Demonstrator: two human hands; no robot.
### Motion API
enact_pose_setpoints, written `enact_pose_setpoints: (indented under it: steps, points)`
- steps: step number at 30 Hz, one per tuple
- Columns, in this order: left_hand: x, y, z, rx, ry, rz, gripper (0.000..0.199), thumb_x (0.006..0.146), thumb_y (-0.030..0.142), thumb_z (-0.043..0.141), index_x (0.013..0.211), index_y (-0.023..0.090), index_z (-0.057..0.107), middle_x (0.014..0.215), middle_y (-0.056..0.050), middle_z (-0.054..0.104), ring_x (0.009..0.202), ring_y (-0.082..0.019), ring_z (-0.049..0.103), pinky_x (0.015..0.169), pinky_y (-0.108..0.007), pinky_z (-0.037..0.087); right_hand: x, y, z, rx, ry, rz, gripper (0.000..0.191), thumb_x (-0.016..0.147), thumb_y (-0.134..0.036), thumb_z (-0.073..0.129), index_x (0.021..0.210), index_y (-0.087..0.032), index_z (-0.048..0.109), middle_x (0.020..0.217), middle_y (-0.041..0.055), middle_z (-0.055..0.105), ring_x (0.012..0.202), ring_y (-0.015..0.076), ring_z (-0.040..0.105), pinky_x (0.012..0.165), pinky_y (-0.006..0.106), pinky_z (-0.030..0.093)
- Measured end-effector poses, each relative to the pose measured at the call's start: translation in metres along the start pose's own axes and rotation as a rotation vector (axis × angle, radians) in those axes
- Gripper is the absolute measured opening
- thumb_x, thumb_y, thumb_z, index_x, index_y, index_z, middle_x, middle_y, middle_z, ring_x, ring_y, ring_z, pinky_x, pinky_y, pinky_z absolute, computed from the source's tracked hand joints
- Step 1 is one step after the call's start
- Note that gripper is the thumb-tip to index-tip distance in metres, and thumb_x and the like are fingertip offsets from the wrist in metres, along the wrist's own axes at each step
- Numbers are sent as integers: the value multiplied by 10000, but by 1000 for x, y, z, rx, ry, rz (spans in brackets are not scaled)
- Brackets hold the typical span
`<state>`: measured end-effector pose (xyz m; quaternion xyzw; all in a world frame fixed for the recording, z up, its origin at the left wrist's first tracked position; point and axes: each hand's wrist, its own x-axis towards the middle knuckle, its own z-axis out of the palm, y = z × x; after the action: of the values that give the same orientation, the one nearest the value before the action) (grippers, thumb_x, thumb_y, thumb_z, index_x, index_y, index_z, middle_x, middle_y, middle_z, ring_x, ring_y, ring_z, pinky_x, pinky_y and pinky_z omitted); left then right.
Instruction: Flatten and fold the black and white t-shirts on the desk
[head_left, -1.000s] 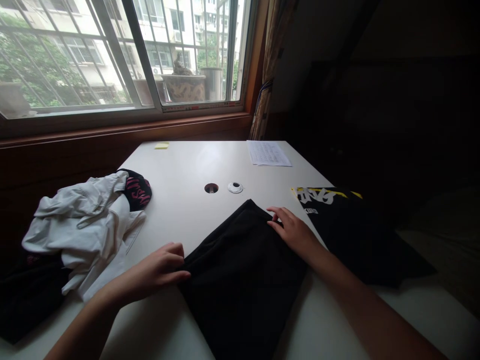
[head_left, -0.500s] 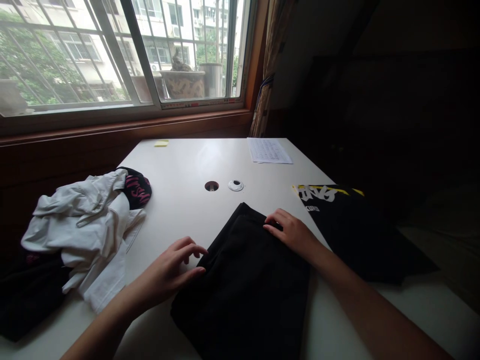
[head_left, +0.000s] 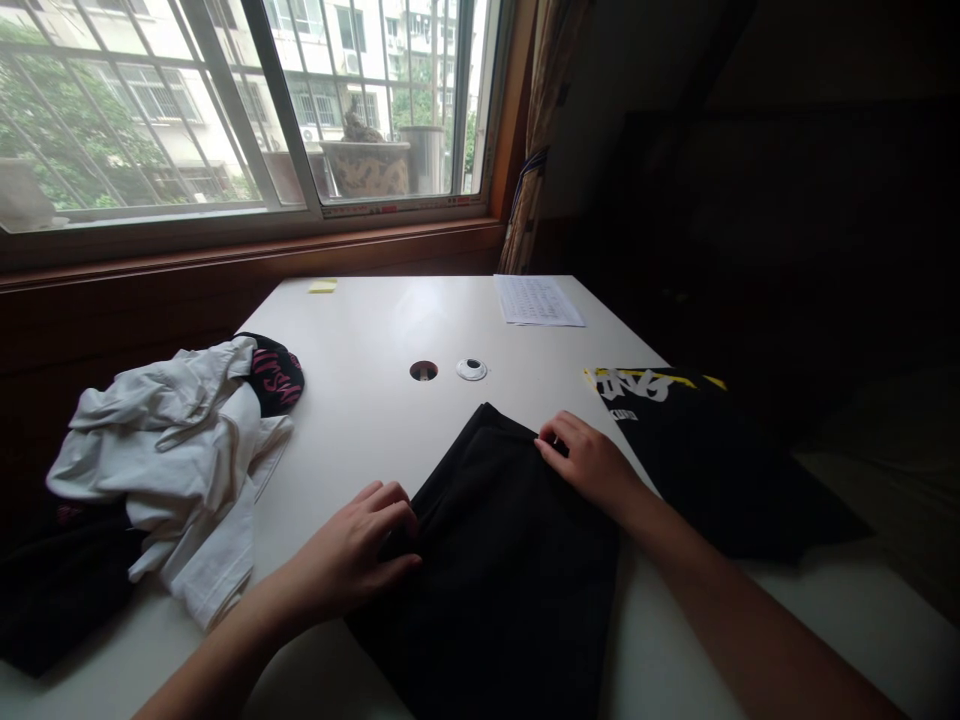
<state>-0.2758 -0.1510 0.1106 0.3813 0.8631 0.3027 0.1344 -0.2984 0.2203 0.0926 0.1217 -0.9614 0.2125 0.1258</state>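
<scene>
A folded black garment (head_left: pixel 502 580) lies on the white table in front of me, its layered top corner pointing toward the window. Its exact kind does not show. At its left edge is my left hand (head_left: pixel 367 545), fingers curled round the cloth and thumb resting on top. My right hand (head_left: pixel 585 460) pinches the upper right edge between thumb and bent fingers. The lower end of the garment runs out of view.
Left on the table (head_left: pixel 360 400) is a heap of white cloth (head_left: pixel 165 430) with dark clothing (head_left: pixel 277 375) under it. A black printed garment (head_left: pixel 712 460) lies at the right. Written paper sheets (head_left: pixel 538 300), a yellow note (head_left: pixel 322 286), a round hole (head_left: pixel 424 371) and a white cap (head_left: pixel 472 370) are farther back.
My left hand has moved slightly right onto the garment's edge, and its fingers have curled in. The right hand has shifted a little along the upper edge, its fingers more bent.
</scene>
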Motion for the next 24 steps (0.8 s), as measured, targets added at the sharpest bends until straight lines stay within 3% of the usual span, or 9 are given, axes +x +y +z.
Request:
enact_pose_setpoints:
  steps: [6,13,20,24]
  points:
    - [3,-5,5,-52,41,30,48,924,188,586,927,235,592,1056,-53,609,1002,-217,552,872,-356,487,0,2,3,34,-5,-16,85,952,-229,562,901,-251,627,951,34,666,838,214,649,761,340,519]
    - [3,-5,7,-73,54,-60,39,962,225,515,986,241,542,1008,-34,589,900,-186,574,791,-308,490,-1,3,-1,56,-26,-30,118,959,-225,552,951,-261,665,988,37,673,885,219,664,796,357,531]
    - [8,-4,14,40,116,-105,38,932,271,522,919,235,516,941,-27,575,739,-164,553,653,-289,443,-1,4,-1,51,-14,-18,118,954,-233,554,918,-256,664,970,38,681,867,218,674,776,352,541]
    - [9,-4,17,80,121,-125,47,910,264,522,951,243,511,929,-27,614,741,-172,579,658,-294,444,-1,4,-1,63,-11,-17,123,953,-227,551,931,-255,669,980,40,679,873,219,675,788,361,549]
